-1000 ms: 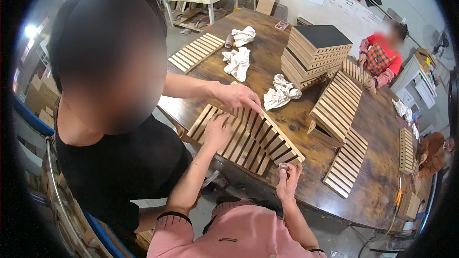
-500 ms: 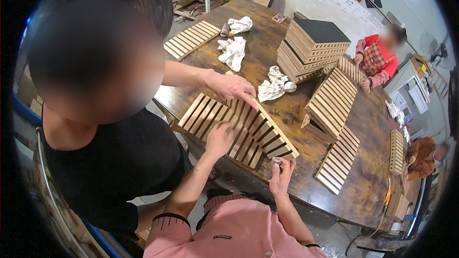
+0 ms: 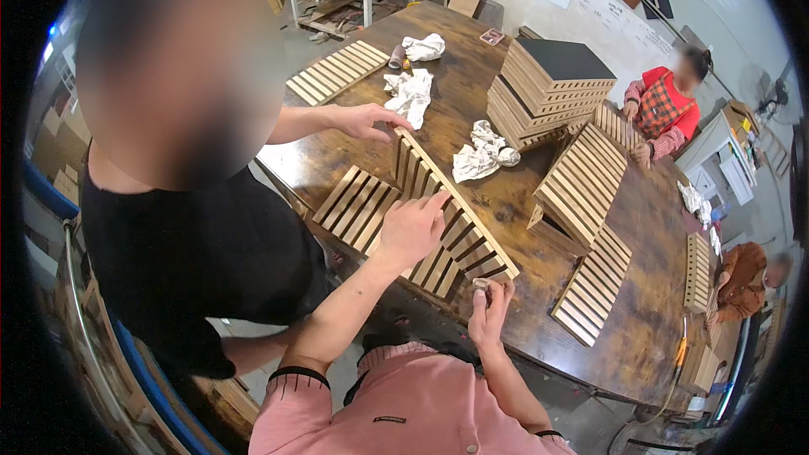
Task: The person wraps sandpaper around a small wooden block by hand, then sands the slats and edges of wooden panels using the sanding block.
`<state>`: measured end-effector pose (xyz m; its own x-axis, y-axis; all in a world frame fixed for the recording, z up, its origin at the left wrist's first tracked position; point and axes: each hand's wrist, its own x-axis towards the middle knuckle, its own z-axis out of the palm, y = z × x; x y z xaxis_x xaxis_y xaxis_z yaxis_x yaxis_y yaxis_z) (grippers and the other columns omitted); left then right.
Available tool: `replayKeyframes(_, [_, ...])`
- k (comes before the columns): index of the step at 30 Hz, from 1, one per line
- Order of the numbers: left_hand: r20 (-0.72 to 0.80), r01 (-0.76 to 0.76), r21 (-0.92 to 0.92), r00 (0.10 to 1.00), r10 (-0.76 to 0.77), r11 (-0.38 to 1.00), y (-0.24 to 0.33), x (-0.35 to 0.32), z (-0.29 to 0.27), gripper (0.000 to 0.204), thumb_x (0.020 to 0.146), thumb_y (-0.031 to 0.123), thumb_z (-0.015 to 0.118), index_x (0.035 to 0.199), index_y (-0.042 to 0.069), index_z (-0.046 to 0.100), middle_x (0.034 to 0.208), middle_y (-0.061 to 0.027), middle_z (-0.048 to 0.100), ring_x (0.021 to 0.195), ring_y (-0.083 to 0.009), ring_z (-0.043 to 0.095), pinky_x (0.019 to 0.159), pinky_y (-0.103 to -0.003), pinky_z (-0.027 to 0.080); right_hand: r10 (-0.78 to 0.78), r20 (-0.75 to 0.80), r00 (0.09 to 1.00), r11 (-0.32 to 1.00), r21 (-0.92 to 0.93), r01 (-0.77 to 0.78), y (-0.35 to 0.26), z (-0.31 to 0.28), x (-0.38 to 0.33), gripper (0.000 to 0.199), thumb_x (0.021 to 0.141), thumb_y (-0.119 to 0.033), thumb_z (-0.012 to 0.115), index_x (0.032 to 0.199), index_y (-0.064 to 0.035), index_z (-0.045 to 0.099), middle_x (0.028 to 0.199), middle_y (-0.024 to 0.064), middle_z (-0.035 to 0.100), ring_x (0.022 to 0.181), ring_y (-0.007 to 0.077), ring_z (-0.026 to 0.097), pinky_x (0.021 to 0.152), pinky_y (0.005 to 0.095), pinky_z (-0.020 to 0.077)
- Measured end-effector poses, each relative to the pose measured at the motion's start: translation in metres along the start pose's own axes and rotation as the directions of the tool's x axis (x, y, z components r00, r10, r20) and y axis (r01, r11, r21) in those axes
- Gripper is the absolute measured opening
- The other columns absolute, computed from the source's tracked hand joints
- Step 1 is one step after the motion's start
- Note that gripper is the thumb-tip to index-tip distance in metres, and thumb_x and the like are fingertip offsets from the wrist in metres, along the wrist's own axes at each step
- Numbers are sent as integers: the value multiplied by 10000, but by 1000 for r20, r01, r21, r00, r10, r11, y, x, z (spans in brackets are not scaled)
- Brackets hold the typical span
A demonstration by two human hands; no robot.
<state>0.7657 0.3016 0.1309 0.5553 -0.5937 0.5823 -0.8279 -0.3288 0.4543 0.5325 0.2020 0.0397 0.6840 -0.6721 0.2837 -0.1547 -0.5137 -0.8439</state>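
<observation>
My left hand (image 3: 411, 232) reaches over a wooden slatted panel (image 3: 459, 211) tipped up on its long edge. Its index finger is stretched out to the panel's top edge, and the hand grips nothing. Close to the panel's near end, my right hand (image 3: 490, 312) pinches a small pale pad (image 3: 481, 284), whose kind I cannot make out. Another slatted panel (image 3: 358, 202) lies flat beneath and left of the raised one. A co-worker's hand (image 3: 371, 120) touches the far end of the raised panel.
Crumpled white cloths (image 3: 486, 152) lie beyond the panels on the brown table (image 3: 522, 202). A stack of slatted wooden pieces (image 3: 548, 84) stands farther back, near more slatted panels (image 3: 592, 286). Close on my left stands the co-worker in black (image 3: 202, 278); two others work at the right.
My left hand has moved up and right to the raised panel's top edge. The co-worker's hand has slid back to the panel's far end. My right hand has shifted slightly left.
</observation>
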Motion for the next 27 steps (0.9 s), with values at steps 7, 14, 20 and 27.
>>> replayKeyframes(7, [24,-34,128,999,31,991,-4,8,0,416,896,64,634,1304,139,649,827,-102,711,761,-322,705,712,-454,560,-25,-24,999,997,69,27,-2,-1,2,232,987,-80,613,1212,-22,612,1366,219,453,1288,385,471,1112,468,374])
replayKeyframes(14, [108,37,67,993,-44,997,0,4,-6,439,902,81,639,1337,144,629,818,-123,713,730,-343,705,675,-476,574,-110,13,994,993,50,109,1,-4,3,217,997,-83,594,1201,-11,604,1365,227,450,1287,393,455,1112,484,356])
replayKeyframes(20, [46,353,-195,935,-351,915,-26,-12,6,378,952,112,638,1328,104,606,828,-124,703,729,-309,693,661,-425,543,-112,9,994,994,17,112,3,-3,0,226,1001,-95,585,1210,-6,593,1382,254,435,1282,417,456,1108,487,362])
replayKeyframes(27, [32,558,-622,719,-694,550,-119,35,28,515,1048,306,593,1473,27,507,1298,-155,635,1157,-235,621,977,-401,509,-102,-26,994,992,73,103,5,-2,4,240,990,-86,585,1217,-8,594,1385,265,431,1265,426,463,1100,481,369])
